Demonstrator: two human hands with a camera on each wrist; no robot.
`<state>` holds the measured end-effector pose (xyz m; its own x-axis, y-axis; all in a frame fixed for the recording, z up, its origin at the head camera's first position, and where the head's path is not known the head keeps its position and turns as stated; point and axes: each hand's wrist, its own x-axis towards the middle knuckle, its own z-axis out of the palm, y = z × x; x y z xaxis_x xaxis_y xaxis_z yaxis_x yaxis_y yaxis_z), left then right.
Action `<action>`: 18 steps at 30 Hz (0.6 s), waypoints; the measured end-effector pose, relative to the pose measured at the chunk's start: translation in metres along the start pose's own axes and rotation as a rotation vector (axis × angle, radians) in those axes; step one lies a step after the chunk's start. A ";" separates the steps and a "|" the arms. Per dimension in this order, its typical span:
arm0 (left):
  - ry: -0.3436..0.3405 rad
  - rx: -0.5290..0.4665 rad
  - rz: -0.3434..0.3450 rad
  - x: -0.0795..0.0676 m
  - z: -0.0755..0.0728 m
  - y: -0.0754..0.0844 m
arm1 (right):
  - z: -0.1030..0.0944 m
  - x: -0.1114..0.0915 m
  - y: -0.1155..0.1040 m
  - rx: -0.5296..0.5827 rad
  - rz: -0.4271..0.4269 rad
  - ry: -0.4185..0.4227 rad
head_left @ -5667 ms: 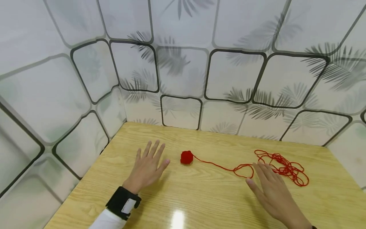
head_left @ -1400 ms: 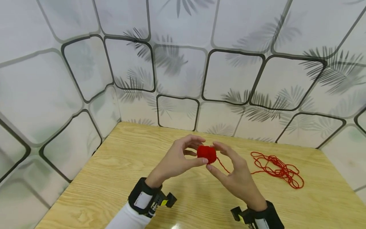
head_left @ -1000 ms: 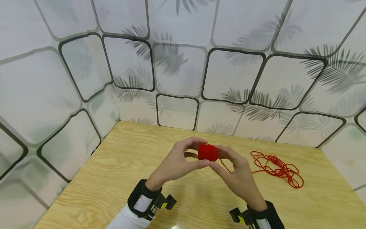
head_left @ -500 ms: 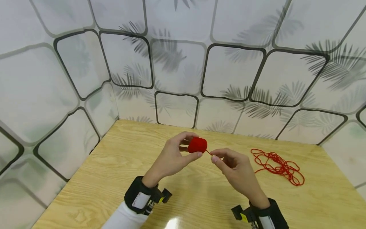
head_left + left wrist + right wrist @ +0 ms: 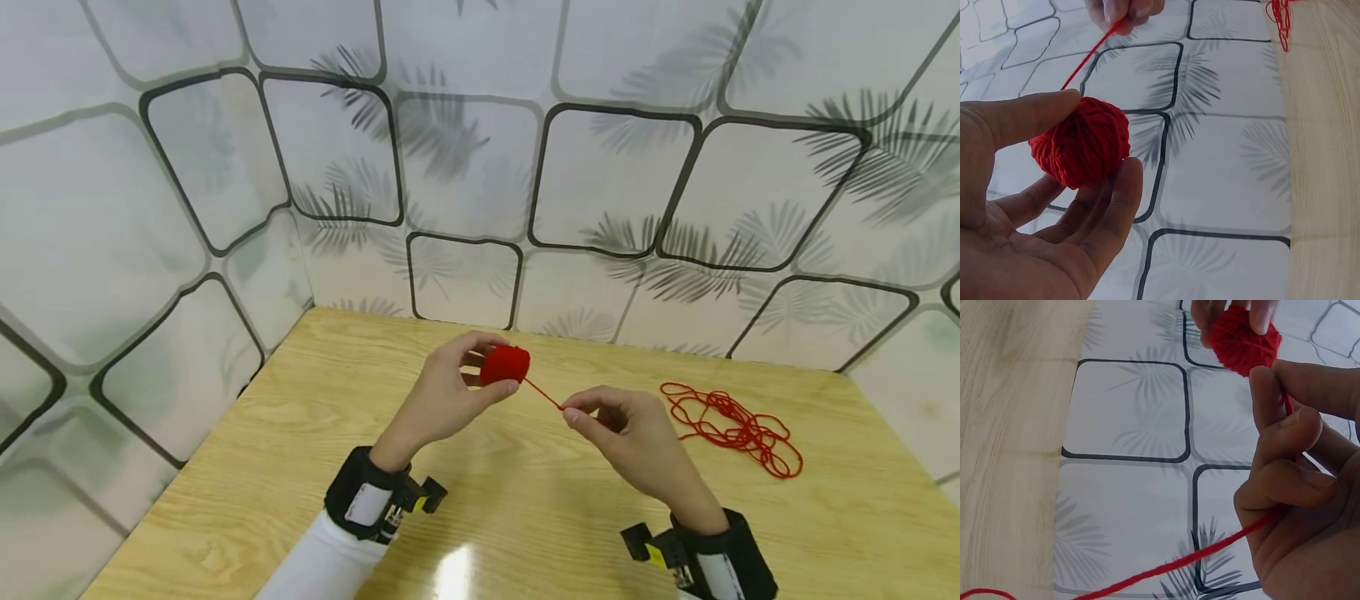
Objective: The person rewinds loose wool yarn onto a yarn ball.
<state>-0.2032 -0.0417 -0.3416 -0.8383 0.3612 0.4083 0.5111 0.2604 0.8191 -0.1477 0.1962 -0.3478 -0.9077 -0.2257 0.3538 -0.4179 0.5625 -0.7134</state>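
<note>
Pale wood-grain tabletop [image 5: 285, 425] is fronting leaf-printed white sheeting [image 5: 465, 179]. Round red yarn ball [image 5: 505, 365] is staying above it, left hand [image 5: 438, 396] gripping, likely for steadiness; right hand [image 5: 637, 437], apart, is pinching its straight red strand [image 5: 543, 394], seemingly for tension. Tangled red yarn [image 5: 748, 433] is lying beyond.

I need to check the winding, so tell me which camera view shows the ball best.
The left wrist view: the ball appears largest, its winding clearest. The head view shows it small, nearly plain, in the left hand; the right wrist view shows it farther off, partly behind that hand.
</note>
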 end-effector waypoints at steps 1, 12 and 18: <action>0.008 0.008 -0.006 0.001 -0.001 0.000 | -0.002 0.000 -0.001 0.000 0.001 -0.009; -0.083 -0.373 -0.177 0.002 -0.005 -0.005 | -0.008 0.000 -0.003 0.003 0.036 -0.162; -0.159 -0.714 -0.205 0.004 -0.003 0.002 | -0.001 0.000 0.000 0.056 0.035 -0.232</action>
<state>-0.2062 -0.0428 -0.3372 -0.8380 0.5070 0.2015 0.0560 -0.2874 0.9562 -0.1481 0.1973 -0.3469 -0.9035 -0.3870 0.1842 -0.3814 0.5300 -0.7574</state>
